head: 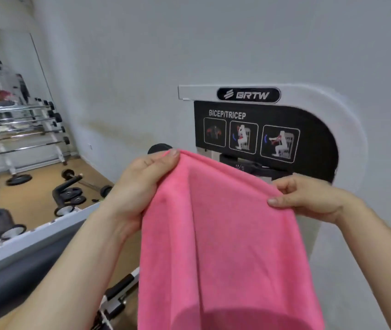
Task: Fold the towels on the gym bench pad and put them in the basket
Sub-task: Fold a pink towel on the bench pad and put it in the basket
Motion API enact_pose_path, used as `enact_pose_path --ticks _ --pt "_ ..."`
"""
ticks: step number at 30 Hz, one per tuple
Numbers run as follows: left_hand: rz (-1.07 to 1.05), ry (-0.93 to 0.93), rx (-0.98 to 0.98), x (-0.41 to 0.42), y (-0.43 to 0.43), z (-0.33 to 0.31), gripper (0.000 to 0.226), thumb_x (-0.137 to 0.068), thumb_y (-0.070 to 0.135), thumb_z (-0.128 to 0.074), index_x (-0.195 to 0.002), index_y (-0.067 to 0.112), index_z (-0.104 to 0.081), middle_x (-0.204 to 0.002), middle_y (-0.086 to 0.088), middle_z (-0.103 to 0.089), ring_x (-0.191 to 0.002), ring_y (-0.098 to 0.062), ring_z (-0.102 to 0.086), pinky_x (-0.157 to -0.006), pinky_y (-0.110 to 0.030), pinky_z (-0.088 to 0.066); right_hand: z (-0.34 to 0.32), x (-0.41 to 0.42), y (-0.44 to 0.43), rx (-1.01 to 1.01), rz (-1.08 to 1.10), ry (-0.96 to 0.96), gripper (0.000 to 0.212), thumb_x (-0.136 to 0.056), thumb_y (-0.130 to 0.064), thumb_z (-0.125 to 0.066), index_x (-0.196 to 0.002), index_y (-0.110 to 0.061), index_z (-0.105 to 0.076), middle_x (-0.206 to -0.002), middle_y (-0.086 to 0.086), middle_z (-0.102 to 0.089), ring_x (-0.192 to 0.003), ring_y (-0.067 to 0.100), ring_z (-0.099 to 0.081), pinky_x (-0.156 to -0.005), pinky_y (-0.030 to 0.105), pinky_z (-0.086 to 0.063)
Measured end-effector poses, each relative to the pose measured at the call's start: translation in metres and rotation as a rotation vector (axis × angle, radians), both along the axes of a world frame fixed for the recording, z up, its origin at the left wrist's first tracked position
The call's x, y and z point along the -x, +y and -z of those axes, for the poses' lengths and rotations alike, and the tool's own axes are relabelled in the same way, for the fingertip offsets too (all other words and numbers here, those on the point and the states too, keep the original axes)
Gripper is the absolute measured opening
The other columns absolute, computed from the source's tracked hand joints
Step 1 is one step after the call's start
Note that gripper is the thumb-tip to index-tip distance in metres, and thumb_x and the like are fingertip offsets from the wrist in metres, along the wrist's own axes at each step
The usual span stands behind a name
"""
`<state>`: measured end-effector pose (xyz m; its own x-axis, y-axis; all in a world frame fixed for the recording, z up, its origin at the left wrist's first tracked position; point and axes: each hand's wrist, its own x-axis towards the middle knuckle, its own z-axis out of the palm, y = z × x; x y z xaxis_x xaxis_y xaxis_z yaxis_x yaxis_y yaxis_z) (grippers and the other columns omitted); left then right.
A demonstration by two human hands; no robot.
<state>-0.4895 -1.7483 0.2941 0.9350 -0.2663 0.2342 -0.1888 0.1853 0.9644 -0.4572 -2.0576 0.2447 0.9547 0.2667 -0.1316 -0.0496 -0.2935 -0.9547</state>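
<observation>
A pink towel [225, 246] hangs in the air in front of me, doubled over along its top edge and falling to the bottom of the view. My left hand [139, 184] pinches its upper left corner between thumb and fingers. My right hand [309, 198] grips the top edge on the right, lower than the left corner. A grey padded surface [23, 277], perhaps the bench pad, lies low on the left, partly hidden by my left forearm. No basket is in view.
A white gym machine [249, 95] with a black bicep/tricep panel stands straight ahead against the wall. On the left are a barbell rack [23, 129], weight plates and handles on the wooden floor [70, 191], and a wall mirror. A metal frame part [118, 296] shows below.
</observation>
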Motion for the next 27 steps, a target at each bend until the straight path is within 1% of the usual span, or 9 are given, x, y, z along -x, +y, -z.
enact_pose_path --ticks 2,4,9,12,15,18,23,25,27 --pt "-0.049 0.013 -0.003 0.021 0.034 0.009 0.034 -0.097 0.02 -0.049 -0.079 0.018 -0.078 -0.077 0.0 -0.072 -0.069 -0.01 -0.065 -0.065 -0.019 -0.054 0.017 0.009 0.035 -0.24 0.051 0.006 0.095 -0.046 -0.033 -0.094 -0.12 0.01 -0.052 -0.109 0.025 -0.058 -0.095 0.032 -0.056 -0.082 0.038 -0.05" --pt "-0.096 0.066 -0.022 0.048 0.072 0.02 0.032 -0.099 0.022 -0.047 -0.088 0.015 -0.077 -0.09 -0.004 -0.073 -0.082 -0.013 -0.065 -0.075 -0.025 -0.052 0.028 0.025 0.081 -0.455 0.085 0.021 0.077 -0.056 -0.021 -0.086 -0.122 0.004 -0.057 -0.115 0.031 -0.058 -0.093 0.032 -0.06 -0.086 0.043 -0.053" --pt "-0.124 0.195 0.051 0.139 0.181 0.059 0.037 -0.096 0.026 -0.049 -0.072 0.015 -0.074 -0.07 -0.004 -0.068 -0.061 -0.012 -0.063 -0.055 -0.02 -0.05 0.066 0.086 0.245 -0.794 -0.038 0.263 0.057 -0.084 -0.02 -0.069 -0.134 0.0 -0.051 -0.134 0.027 -0.052 -0.126 0.037 -0.05 -0.111 0.057 -0.031" --pt "-0.195 0.173 0.059 0.186 0.255 0.084 0.025 -0.096 0.016 -0.048 -0.089 0.007 -0.07 -0.079 -0.009 -0.069 -0.068 -0.014 -0.065 -0.059 -0.023 -0.053 0.08 0.131 0.344 -0.771 -0.208 0.222 0.059 -0.075 -0.03 -0.08 -0.121 0.002 -0.059 -0.123 0.029 -0.056 -0.113 0.037 -0.057 -0.105 0.05 -0.041" --pt "-0.325 0.214 -0.063 0.225 0.328 0.101 0.021 -0.099 0.009 -0.048 -0.112 0.009 -0.064 -0.098 -0.011 -0.068 -0.085 -0.02 -0.062 -0.074 -0.03 -0.052 0.073 0.175 0.432 -0.45 -0.52 0.103 0.044 -0.074 -0.029 -0.079 -0.108 -0.003 -0.069 -0.098 0.023 -0.07 -0.086 0.031 -0.067 -0.078 0.037 -0.057" --pt "-0.406 0.224 -0.169 0.257 0.391 0.105 0.021 -0.098 0.008 -0.051 -0.104 0.012 -0.07 -0.096 -0.01 -0.071 -0.087 -0.021 -0.061 -0.081 -0.034 -0.049 0.067 0.202 0.508 -0.239 -0.585 -0.055 0.026 -0.079 -0.016 -0.07 -0.102 -0.003 -0.07 -0.103 0.024 -0.069 -0.093 0.031 -0.065 -0.087 0.047 -0.051" --pt "-0.653 0.095 -0.128 0.291 0.474 0.095 0.016 -0.09 0.01 -0.064 -0.098 0.023 -0.065 -0.074 -0.006 -0.061 -0.064 -0.013 -0.054 -0.058 -0.023 -0.046 0.046 0.221 0.622 -0.537 -0.687 0.09 0.01 -0.084 -0.011 -0.069 -0.094 -0.011 -0.069 -0.069 0.008 -0.061 -0.048 0.009 -0.053 -0.046 0.017 -0.037" --pt "-0.786 -0.006 -0.181 0.295 0.505 0.091 0.017 -0.089 0.013 -0.064 -0.099 0.024 -0.058 -0.077 -0.004 -0.055 -0.064 -0.012 -0.047 -0.056 -0.022 -0.04 0.038 0.221 0.671 -0.693 -0.716 0.2 0.026 -0.083 -0.018 -0.068 -0.11 -0.016 -0.07 -0.086 0.018 -0.054 -0.056 0.019 -0.05 -0.055 0.022 -0.038" --pt "-0.857 -0.044 -0.225 0.294 0.539 0.088 0.009 -0.097 0.017 -0.054 -0.102 0.02 -0.06 -0.091 -0.004 -0.063 -0.078 -0.012 -0.055 -0.07 -0.028 -0.044 0.033 0.222 0.719 -0.819 -0.745 0.295 0.038 -0.089 -0.013 -0.059 -0.127 -0.014 -0.061 -0.111 0.02 -0.058 -0.09 0.029 -0.055 -0.084 0.036 -0.047"
